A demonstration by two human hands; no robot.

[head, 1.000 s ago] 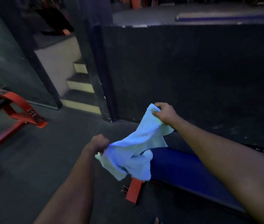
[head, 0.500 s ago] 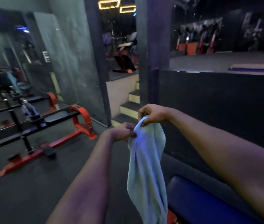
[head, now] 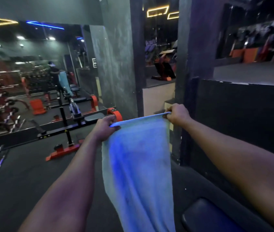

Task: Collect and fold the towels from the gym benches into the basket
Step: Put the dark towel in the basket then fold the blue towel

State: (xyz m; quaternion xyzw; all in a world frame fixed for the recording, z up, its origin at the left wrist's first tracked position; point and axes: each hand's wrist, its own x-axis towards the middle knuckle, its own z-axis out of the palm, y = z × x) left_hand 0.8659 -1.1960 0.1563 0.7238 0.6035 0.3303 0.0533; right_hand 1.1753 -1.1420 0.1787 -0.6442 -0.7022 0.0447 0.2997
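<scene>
Stretching the towel (head: pixel 138 164) flat in the air, the left hand (head: pixel 105 127) and right hand (head: pixel 177 114) each pinch 1 top corner, every grip closed tight on the hem, so the cloth hangs straight and any creases drop out before folding. It is soft, pale terry, a long rectangle lit blue, its lower end running out of view. The padded blue worktop (head: pixel 205 216) sits just beside it at lower right, smooth and rounded. No basket shows; folding seems barely begun.

Dim gym – yellow and blue ceiling strips (head: pixel 158 11), soft blur, bowed edges
</scene>
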